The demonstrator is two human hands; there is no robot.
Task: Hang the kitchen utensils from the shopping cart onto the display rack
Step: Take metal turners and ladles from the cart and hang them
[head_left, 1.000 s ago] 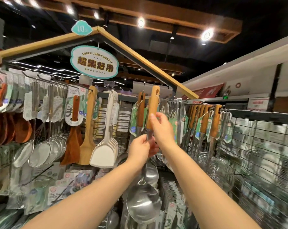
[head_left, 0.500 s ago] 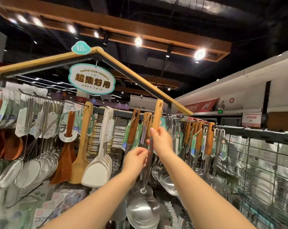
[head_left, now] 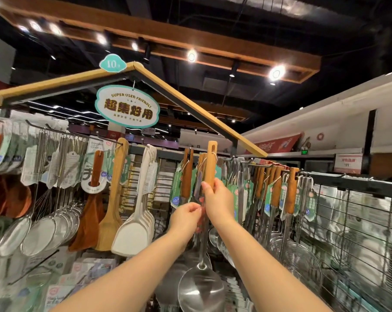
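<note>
Ladle (head_left: 210, 163) handle clamped in right hand (head_left: 218, 200) grip; left hand (head_left: 185, 216) grip pinching shaft; hung ladles (head_left: 187, 176) crowd both sides.

One wide-angle view, worn on the person's head, faces forward and tilts upward, within arm's reach of the display rack (head_left: 201, 110). The rack fills the lower half and the ceiling lights (head_left: 277, 72) the upper. Straight lines bow toward the edges.
</note>
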